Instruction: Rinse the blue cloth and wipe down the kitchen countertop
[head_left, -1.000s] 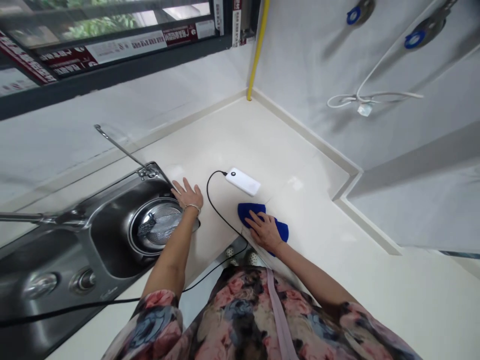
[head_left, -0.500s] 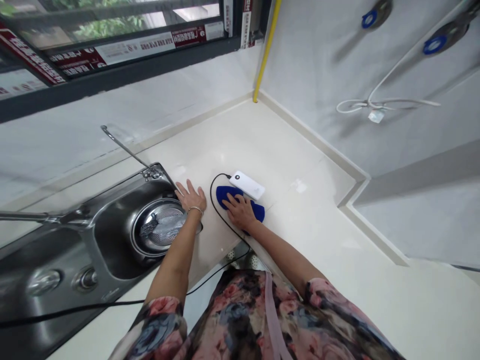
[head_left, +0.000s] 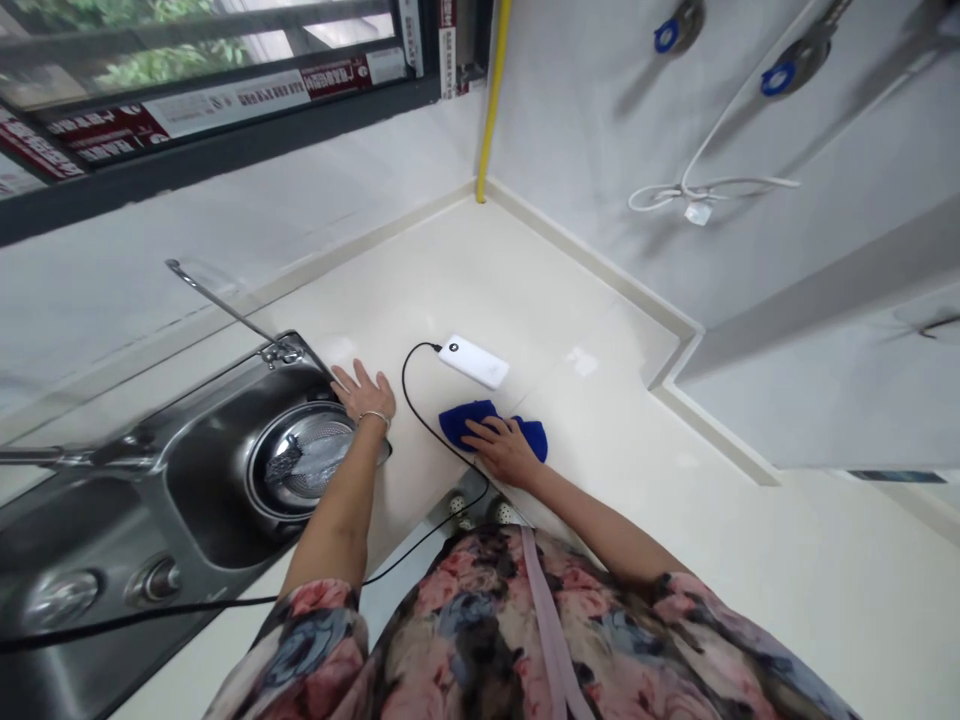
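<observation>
My left hand (head_left: pixel 367 393) lies flat on the countertop (head_left: pixel 409 245) beside the sink's rim, fingers spread, holding nothing. A bracelet circles that wrist. My right hand (head_left: pixel 510 452) presses on a blue cloth (head_left: pixel 534 437), its fingers curved over the top; the cloth is bunched beneath the palm and shows on both sides. Just beyond the cloth lies a white power bank (head_left: pixel 474 362), apart from it. A black cable (head_left: pixel 409 393) runs from its left end, loops between my hands and hangs over the counter's front edge.
To the left is a steel double sink (head_left: pixel 214 480) with a colander (head_left: pixel 300 455) in the nearer basin and a tap (head_left: pixel 221 300) behind. A yellow pipe (head_left: pixel 493 100) rises in the corner. Tied white wires (head_left: pixel 686 190) and blue-ringed valves (head_left: pixel 780 77) are on the right wall.
My right hand has drawn the blue cloth toward me and to the right, away from the power bank. My left hand stays planted by the sink. The view has shifted slightly right.
</observation>
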